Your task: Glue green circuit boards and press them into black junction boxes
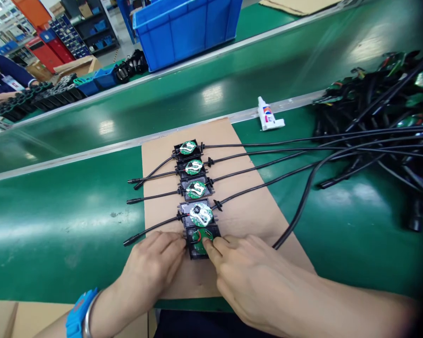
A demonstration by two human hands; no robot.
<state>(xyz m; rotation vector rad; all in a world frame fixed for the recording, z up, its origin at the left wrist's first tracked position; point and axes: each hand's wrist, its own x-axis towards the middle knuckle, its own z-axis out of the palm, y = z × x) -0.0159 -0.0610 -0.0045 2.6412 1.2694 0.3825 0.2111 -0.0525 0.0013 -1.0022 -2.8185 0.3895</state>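
The nearest black plastic case [196, 254] holds a green circuit board [205, 245] with a red wire, and no white paste shows on it. My left hand [158, 256] is closed at the left edge of this case; what its fingertips grip is hidden. With the index fingertip of my right hand [245, 267] I press on the board, the other fingers curled. Beyond it, several like cases stand in a row, each with a board [200, 214] bearing white paste. Black cables [155, 225] leave them on both sides. Brown cardboard [239, 230] lies underneath.
A white tube [267, 116] lies behind the cardboard on the right. Tangled cables and boards [373, 101] form a large pile at far right. Past the metal rail is a green belt [169, 101], with a blue bin [190, 35] behind it. A person [9, 80] is at far left.
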